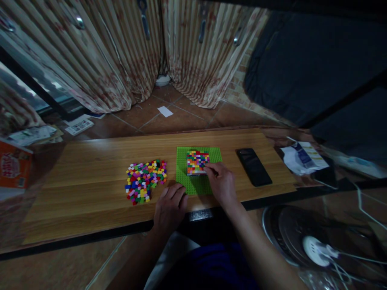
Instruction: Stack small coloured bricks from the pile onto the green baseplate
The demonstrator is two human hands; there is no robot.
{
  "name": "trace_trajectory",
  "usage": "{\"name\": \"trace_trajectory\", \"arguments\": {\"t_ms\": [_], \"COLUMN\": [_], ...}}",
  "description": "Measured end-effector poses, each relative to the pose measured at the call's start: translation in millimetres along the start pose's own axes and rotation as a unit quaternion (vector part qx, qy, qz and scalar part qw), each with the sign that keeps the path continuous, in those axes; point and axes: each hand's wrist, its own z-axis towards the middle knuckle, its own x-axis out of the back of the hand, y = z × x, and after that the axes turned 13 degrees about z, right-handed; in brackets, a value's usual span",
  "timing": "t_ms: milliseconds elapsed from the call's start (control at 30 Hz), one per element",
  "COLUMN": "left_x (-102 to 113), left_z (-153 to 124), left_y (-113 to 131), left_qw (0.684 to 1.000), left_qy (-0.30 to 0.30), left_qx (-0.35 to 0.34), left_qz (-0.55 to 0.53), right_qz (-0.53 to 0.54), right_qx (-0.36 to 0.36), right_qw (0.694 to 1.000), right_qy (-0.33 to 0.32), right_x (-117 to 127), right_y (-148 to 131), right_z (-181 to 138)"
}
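Note:
A green baseplate [211, 155] lies on the wooden table [90, 169] in front of me. On its upper middle sits a square block of small multicoloured bricks [197, 161]. My right hand [220, 183] rests on the plate with its fingertips pressed against the block's lower right corner; whether they pinch a brick is hidden. My left hand [169, 205] lies flat on the table at the plate's lower left corner, fingers apart, holding nothing. A loose pile of small coloured bricks [145, 180] lies just left of the plate.
A black phone [253, 166] lies right of the plate. Crumpled paper [302, 157] sits at the table's right end, an orange box [12, 169] at the left. A fan [308, 241] stands on the floor at lower right. Curtains [121, 52] hang behind.

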Motion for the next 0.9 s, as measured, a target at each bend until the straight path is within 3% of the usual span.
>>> {"name": "trace_trajectory", "arguments": {"t_ms": [267, 500, 900], "left_x": [0, -2, -2], "left_z": [0, -1, -1], "left_y": [0, -1, -1], "left_qw": [1.000, 1.000, 1.000], "left_qy": [-0.005, 0.001, 0.005], "left_qx": [-0.006, -0.016, -0.006], "left_qz": [0.021, 0.026, 0.024], "right_qz": [-0.017, -0.021, -0.003], "right_qx": [0.024, 0.036, 0.059], "right_qw": [1.000, 0.998, 0.996], "right_qy": [-0.001, 0.049, 0.072], "right_x": [-1, -3, -12], "right_y": [4, 8, 14], "right_z": [-12, -17, -23]}}
